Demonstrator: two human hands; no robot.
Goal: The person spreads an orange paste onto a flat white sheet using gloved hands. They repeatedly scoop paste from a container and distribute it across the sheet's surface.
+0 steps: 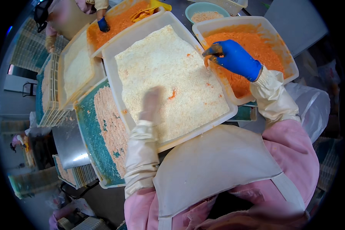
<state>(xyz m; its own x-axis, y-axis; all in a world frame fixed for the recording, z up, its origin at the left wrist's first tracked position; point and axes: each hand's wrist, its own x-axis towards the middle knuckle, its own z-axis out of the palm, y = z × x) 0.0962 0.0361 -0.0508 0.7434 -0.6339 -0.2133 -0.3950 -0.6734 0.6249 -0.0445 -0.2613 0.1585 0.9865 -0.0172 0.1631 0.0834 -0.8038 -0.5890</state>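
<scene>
A white plastic tub [233, 110] in front of me holds a bed of pale breadcrumbs [161, 63]. My left hand [152, 100], bare and blurred by motion, is over these crumbs; its fingers cannot be made out. A small curved orange-coated piece [172, 94] lies just right of it. My right hand [234, 60], in a blue glove with batter-smeared fingertips, pinches an orange-coated piece [207, 61] above the tub's right rim. Beneath and behind that hand, a second tub [293, 69] contains thick orange batter [261, 51].
Left of the crumbs, a teal mesh tray [89, 129] carries rows of crumb-coated pieces [109, 123]. Another person's blue-gloved hand [103, 25] dips into a batter tub at the back. A green bowl [189, 11] of crumbs stands behind. Stacked trays [53, 83] are farther left.
</scene>
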